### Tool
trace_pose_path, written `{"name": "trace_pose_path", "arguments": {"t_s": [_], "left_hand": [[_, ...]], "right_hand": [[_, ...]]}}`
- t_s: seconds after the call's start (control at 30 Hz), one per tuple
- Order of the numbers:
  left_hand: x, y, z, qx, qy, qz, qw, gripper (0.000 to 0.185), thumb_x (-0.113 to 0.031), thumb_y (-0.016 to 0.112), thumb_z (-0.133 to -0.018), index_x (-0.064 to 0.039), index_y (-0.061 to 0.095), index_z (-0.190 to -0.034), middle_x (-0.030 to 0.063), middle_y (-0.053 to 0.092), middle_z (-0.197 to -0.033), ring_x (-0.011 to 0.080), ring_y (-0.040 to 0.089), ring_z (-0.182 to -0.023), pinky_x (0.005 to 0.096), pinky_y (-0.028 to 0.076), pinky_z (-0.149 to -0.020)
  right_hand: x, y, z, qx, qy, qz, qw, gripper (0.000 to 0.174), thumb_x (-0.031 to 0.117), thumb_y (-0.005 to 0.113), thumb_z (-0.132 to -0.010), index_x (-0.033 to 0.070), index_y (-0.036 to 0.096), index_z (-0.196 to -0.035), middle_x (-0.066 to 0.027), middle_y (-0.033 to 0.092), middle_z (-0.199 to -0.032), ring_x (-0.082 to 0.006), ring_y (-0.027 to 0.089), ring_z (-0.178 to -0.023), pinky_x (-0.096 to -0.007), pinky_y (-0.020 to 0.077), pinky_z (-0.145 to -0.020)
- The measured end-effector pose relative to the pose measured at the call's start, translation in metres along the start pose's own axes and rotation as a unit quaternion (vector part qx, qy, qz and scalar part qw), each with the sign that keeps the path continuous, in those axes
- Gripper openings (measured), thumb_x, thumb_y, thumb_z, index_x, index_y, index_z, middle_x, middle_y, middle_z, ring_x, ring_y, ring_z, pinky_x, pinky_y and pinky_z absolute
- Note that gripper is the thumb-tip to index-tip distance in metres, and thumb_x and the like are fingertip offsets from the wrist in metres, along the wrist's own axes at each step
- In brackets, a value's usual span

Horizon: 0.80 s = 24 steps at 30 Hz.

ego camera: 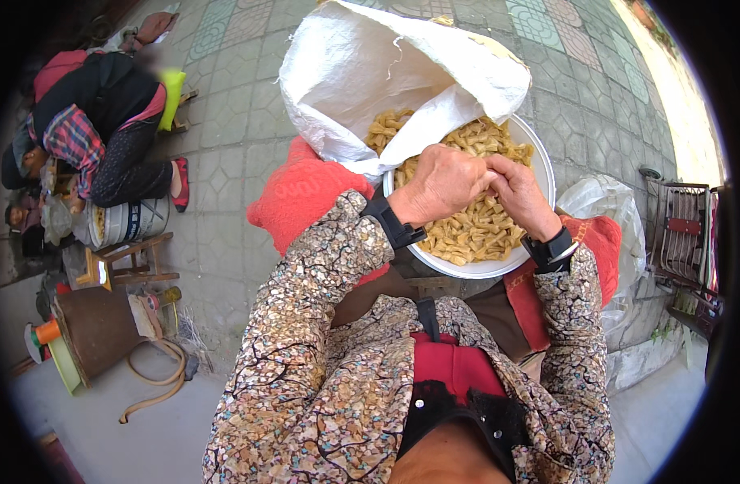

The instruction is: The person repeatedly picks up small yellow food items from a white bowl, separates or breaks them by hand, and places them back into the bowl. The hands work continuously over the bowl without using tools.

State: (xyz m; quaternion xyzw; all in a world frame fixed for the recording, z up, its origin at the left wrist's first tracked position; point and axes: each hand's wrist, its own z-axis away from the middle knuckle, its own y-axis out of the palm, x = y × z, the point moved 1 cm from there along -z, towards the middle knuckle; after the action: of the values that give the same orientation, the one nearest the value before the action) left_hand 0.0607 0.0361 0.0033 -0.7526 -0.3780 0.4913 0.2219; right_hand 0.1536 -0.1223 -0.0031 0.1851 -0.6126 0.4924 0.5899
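Both hands meet over a round white basin point(548, 175) filled with small tan knotted pieces point(473, 233), perhaps a food. My left hand point(445, 181) is curled with its fingertips against those of the other hand. My right hand point(518, 187) has thumb and forefinger pinched together at the same spot. Whatever lies between the fingertips is too small or hidden to tell. Behind my hands, a white woven sack point(346, 78) gapes over the basin's far left side, with more of the tan pieces inside its mouth. Red cloths point(303, 193) cover my knees on either side.
At the left a person point(110, 121) bends over a white bucket point(146, 218), near a wooden stool point(134, 260). A brown board-like item point(97, 333) and a coiled hose point(170, 381) lie lower left. Clear plastic bags point(612, 212) and a metal-framed cart point(681, 236) are at the right.
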Motion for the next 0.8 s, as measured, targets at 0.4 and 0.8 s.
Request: {"name": "trace_pose_path", "arguments": {"t_s": [0.4,0.8], "left_hand": [[0.052,-0.064,-0.007,0.033,-0.191,-0.351,0.916,0.023,-0.028,0.064,-0.091,-0.006,0.069,-0.083,0.0137,0.068,-0.078,0.0365,0.068,-0.075,0.0464,0.053,-0.068],[0.062,-0.045,-0.010,0.132,-0.188,-0.302,0.925,0.034,-0.039,0.053,-0.096,-0.012,0.070,-0.109,0.0194,0.070,-0.098,0.0411,0.066,-0.095,0.0497,0.052,-0.080]], "right_hand": [[-0.015,-0.010,0.008,-0.016,-0.006,0.212,0.977,0.027,0.019,0.059,-0.091,0.007,0.066,-0.113,-0.0187,0.070,-0.092,-0.0368,0.067,-0.089,-0.0447,0.0525,-0.078],[-0.047,-0.020,0.010,0.109,0.043,0.445,0.888,0.022,0.025,0.060,-0.086,0.007,0.070,-0.092,-0.0137,0.070,-0.082,-0.0337,0.068,-0.081,-0.0433,0.0537,-0.071]]}}
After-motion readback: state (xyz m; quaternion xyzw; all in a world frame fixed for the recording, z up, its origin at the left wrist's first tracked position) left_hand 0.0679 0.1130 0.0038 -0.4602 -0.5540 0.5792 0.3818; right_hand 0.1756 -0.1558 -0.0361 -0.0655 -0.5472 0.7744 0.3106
